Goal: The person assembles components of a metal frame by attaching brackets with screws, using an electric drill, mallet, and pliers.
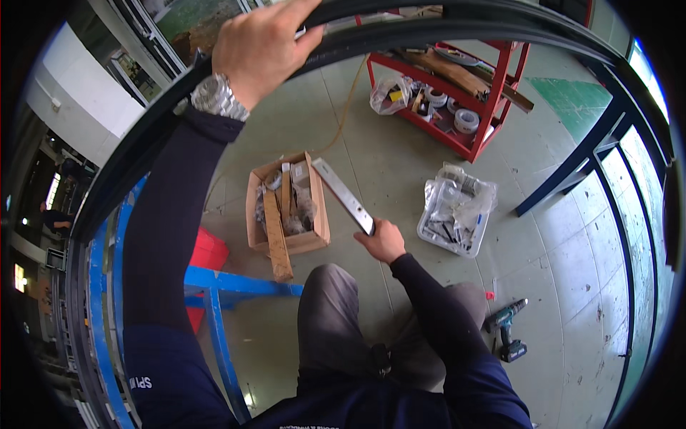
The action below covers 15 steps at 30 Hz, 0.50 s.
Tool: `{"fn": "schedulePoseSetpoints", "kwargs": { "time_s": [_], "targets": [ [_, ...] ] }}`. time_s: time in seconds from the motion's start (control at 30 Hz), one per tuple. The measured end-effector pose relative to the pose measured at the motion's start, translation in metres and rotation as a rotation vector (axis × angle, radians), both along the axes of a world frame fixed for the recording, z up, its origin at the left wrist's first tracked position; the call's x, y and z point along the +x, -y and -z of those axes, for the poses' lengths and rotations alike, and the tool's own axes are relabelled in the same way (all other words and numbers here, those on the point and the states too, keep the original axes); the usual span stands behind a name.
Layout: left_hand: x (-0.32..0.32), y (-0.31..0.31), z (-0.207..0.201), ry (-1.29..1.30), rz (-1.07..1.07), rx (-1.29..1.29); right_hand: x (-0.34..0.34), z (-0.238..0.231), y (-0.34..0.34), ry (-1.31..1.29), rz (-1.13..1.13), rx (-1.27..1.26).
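My left hand (261,53), a silver watch (216,98) at its wrist, is raised at the upper left with its fingers wrapped over a black metal frame (400,36) that arches across the top. In my right hand (384,242) is one end of a flat silver metal bar (344,195) with small holes in it. The bar slants up and to the left, its far end close to a cardboard box (321,227). That box holds wooden strips (275,236), a tape roll and plastic wrapping.
A clear plastic tub (464,247) of small parts sits right of my right hand. A cordless drill (507,330) stands on the floor by my knee. Blue metal trestles (243,281) are at left. Beyond is a red shelf cart (475,143) with tape rolls.
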<state>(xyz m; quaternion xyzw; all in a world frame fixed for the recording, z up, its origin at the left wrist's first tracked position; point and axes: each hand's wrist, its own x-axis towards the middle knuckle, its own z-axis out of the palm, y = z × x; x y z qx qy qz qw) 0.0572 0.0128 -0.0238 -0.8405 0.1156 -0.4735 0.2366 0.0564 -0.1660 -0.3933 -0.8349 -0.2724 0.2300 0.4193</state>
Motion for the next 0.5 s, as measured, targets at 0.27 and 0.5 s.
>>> {"fn": "schedulePoseSetpoints", "kwargs": {
  "time_s": [0.27, 0.5],
  "targets": [
    [-0.008, 0.019, -0.01, -0.05, 0.007, -0.196, -0.009, -0.011, -0.011, -0.078, 0.129, 0.04],
    [-0.053, 0.011, 0.056, 0.267, 0.392, -0.359, -0.027, -0.021, -0.007, -0.046, 0.172, 0.093]
  ]
}}
